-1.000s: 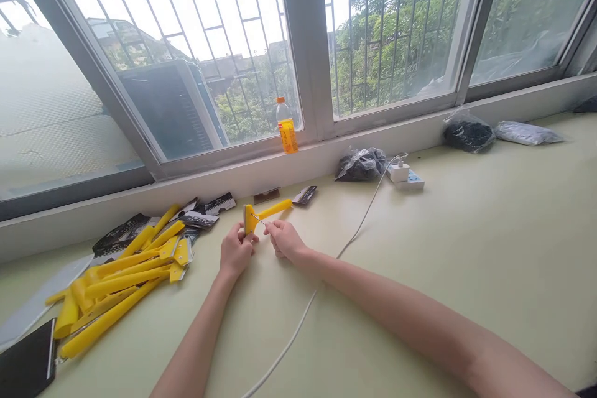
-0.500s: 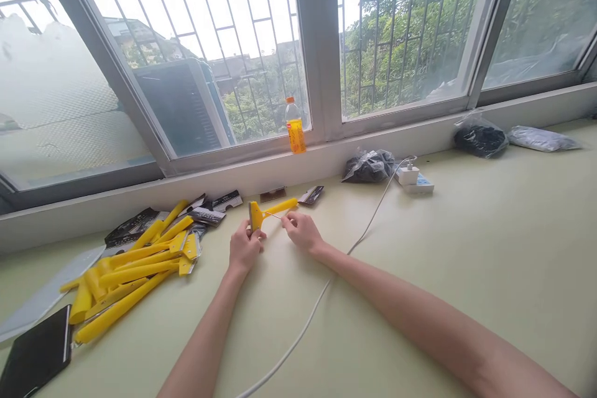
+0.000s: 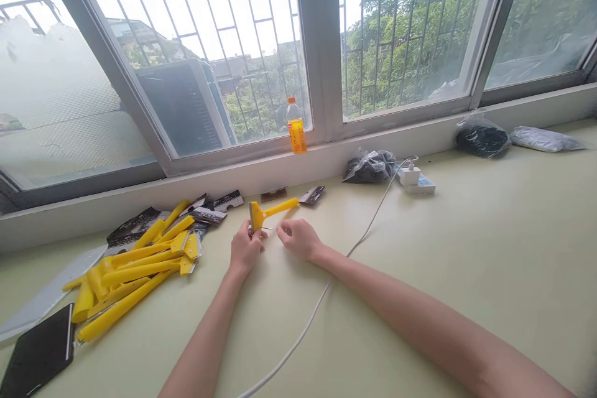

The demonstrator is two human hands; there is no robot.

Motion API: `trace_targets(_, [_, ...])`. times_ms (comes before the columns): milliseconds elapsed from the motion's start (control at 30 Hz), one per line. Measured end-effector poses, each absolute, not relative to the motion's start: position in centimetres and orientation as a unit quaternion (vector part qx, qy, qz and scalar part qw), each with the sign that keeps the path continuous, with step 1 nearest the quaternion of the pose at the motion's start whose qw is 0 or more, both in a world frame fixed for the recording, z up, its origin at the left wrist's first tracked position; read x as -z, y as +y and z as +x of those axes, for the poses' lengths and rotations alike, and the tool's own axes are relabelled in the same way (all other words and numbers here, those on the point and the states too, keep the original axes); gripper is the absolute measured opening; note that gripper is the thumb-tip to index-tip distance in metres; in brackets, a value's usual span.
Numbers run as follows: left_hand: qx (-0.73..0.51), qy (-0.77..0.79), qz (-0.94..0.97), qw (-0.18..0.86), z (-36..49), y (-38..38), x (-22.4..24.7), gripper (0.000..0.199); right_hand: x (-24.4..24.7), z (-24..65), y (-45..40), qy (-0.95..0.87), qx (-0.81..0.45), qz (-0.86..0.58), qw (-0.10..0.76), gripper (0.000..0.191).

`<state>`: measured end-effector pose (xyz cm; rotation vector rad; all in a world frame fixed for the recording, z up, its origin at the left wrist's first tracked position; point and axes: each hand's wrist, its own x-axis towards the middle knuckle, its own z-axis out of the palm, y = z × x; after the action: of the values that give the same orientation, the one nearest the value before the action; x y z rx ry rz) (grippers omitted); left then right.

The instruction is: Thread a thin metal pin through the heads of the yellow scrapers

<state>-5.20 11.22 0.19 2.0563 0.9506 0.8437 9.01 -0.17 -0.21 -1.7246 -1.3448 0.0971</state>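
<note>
Gripping the scraper [image 3: 275, 209] by its head in the left hand [image 3: 246, 250], at the far side; pinching a rod [image 3: 270, 229] in the right hand [image 3: 299, 239]! Pointing handle-first rightward, long axis aslant over the table [image 3: 466, 230].

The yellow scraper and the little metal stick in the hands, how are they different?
The yellow scraper is bright yellow; the metal stick is greyish. The yellow scraper has a wide head and a thick handle, while the part of the metal stick that shows is thin and straight. The left hand grips the yellow scraper by its head; the right hand pinches the metal stick. Both are being held.
</note>
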Motion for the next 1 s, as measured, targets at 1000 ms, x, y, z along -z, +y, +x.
trace_targets(1000, [-0.324,0.329,0.858,0.224,-2.7,5.5,-0.4,0.042,0.2,9.7,0.0,-0.459,-0.116,-0.65,0.595,0.035])
